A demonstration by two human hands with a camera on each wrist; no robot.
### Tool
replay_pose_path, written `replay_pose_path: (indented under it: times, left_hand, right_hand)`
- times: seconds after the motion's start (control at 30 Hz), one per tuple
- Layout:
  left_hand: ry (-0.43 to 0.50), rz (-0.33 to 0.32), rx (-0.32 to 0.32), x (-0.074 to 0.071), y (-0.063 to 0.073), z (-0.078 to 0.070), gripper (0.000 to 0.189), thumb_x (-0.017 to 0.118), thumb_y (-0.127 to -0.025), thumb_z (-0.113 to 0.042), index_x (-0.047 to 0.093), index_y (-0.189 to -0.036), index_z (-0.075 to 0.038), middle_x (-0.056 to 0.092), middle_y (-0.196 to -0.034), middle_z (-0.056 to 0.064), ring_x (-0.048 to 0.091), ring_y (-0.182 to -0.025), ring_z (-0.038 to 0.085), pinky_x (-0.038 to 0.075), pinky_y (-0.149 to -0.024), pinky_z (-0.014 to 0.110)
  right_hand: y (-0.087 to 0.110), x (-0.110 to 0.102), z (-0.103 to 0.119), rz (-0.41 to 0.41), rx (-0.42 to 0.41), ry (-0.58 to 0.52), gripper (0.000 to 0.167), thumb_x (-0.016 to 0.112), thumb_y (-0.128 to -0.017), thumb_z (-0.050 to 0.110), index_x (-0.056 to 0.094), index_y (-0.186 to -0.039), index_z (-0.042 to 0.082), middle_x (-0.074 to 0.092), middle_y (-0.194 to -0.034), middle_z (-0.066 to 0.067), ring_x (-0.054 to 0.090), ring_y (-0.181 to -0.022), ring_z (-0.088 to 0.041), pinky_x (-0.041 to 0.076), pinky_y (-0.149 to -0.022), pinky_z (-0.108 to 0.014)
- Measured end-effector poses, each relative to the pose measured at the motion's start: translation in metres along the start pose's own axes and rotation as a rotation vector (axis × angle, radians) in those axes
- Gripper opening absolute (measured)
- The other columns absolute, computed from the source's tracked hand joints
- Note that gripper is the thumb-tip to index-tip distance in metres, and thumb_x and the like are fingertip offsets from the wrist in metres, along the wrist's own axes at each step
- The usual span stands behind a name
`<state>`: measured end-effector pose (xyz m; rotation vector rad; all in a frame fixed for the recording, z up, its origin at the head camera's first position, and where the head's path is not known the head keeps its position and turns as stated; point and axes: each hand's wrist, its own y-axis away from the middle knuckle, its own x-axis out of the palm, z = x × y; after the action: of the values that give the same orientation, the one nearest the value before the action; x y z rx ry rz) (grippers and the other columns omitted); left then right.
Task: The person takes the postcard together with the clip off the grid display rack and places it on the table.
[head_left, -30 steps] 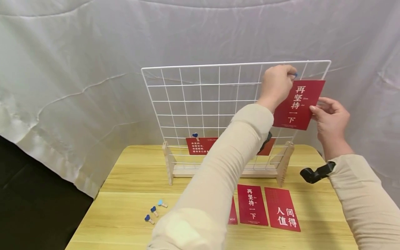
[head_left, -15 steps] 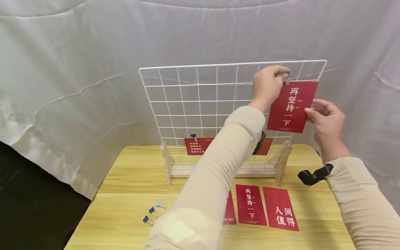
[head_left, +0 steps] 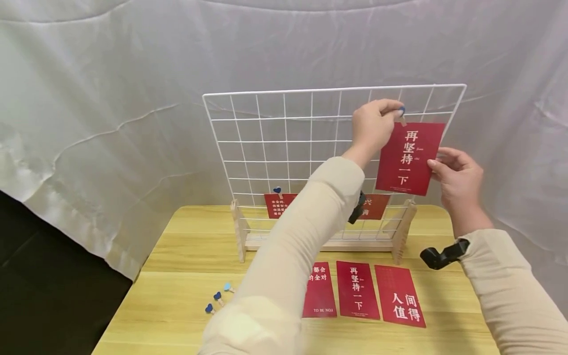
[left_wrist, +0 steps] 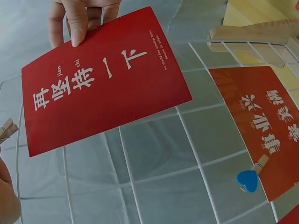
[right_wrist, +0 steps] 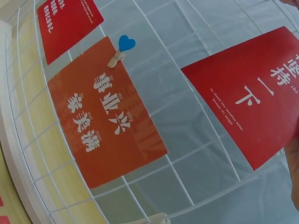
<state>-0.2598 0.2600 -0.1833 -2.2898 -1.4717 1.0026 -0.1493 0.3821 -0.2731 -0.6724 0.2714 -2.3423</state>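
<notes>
My right hand (head_left: 461, 182) pinches a red card (head_left: 410, 160) with white characters by its right edge, thumb in front. The card hangs in front of the upper right of a white wire grid (head_left: 310, 118). By the card's top edge, my left hand (head_left: 374, 125) pinches a small wooden clothespin with a blue heart (head_left: 402, 111). In the left wrist view the clothespin (left_wrist: 6, 130) shows a gap from the card, the right hand's fingers (left_wrist: 77, 28) on its edge. Only the fingers of my left hand (left_wrist: 7, 198) show there.
Lower on the grid hang a red card (head_left: 277, 206) and an orange-red card (right_wrist: 107, 112), clipped with heart clothespins. Several red cards (head_left: 358, 291) lie on the wooden table (head_left: 177, 256). Heart clothespins (head_left: 218, 296) lie at the left. Wooden feet (head_left: 239, 231) support the grid.
Both hands have moved left and slightly down with the card and the clothespin. More of the cards on the table and on the grid shows beside the left sleeve.
</notes>
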Motion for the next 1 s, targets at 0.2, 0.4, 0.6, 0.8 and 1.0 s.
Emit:
replay_pose_path:
  times: [0.2, 0.4, 0.6, 0.8, 1.0]
  left_hand:
    - [0.104, 0.007, -0.018, -0.007, 0.01, 0.015, 0.016, 0.057, -0.084, -0.016, 0.066, -0.097, -0.015, 0.062, -0.073, -0.011, 0.048, -0.068, -0.003, 0.037, -0.056, 0.009]
    - [0.155, -0.019, -0.032, -0.014, 0.021, 0.032, 0.015, 0.059, -0.082, -0.015, 0.066, -0.094, -0.013, 0.063, -0.08, -0.009, 0.05, -0.063, 0.0, 0.036, -0.048, 0.012]
    - [0.213, -0.009, -0.07, -0.017, 0.033, 0.046, 0.015, 0.058, -0.082, -0.015, 0.066, -0.094, -0.012, 0.063, -0.082, -0.009, 0.046, -0.061, 0.005, 0.034, -0.045, 0.016]
    - [0.246, -0.021, -0.102, -0.023, 0.042, 0.06, 0.014, 0.06, -0.081, -0.016, 0.067, -0.093, -0.011, 0.063, -0.078, -0.008, 0.051, -0.066, 0.003, 0.037, -0.049, 0.016]
    - [0.236, -0.013, -0.148, -0.029, 0.051, 0.07, 0.016, 0.061, -0.08, -0.016, 0.067, -0.094, -0.012, 0.064, -0.081, -0.007, 0.053, -0.073, 0.002, 0.041, -0.056, 0.015]
  right_hand:
    - [0.003, -0.001, -0.009, -0.001, 0.017, -0.014, 0.028, 0.068, -0.067, -0.006, 0.065, -0.094, 0.002, 0.058, -0.072, -0.005, 0.056, -0.065, -0.011, 0.049, -0.055, -0.019]
    - [0.002, -0.006, -0.023, 0.005, 0.027, -0.001, 0.031, 0.068, -0.067, -0.005, 0.063, -0.098, 0.0, 0.058, -0.075, -0.006, 0.055, -0.067, -0.012, 0.049, -0.054, -0.02]
    - [0.003, -0.018, -0.042, 0.03, 0.026, -0.026, 0.033, 0.07, -0.066, -0.003, 0.063, -0.098, 0.0, 0.058, -0.077, -0.007, 0.056, -0.069, -0.013, 0.05, -0.055, -0.022]
    - [0.021, -0.006, -0.038, 0.012, 0.044, 0.016, 0.028, 0.066, -0.07, -0.004, 0.063, -0.097, 0.002, 0.057, -0.074, -0.005, 0.056, -0.066, -0.01, 0.049, -0.054, -0.019]
    - [0.03, -0.001, -0.044, 0.015, 0.061, 0.036, 0.025, 0.063, -0.072, -0.007, 0.065, -0.094, 0.004, 0.058, -0.074, -0.003, 0.055, -0.064, -0.009, 0.049, -0.054, -0.018]
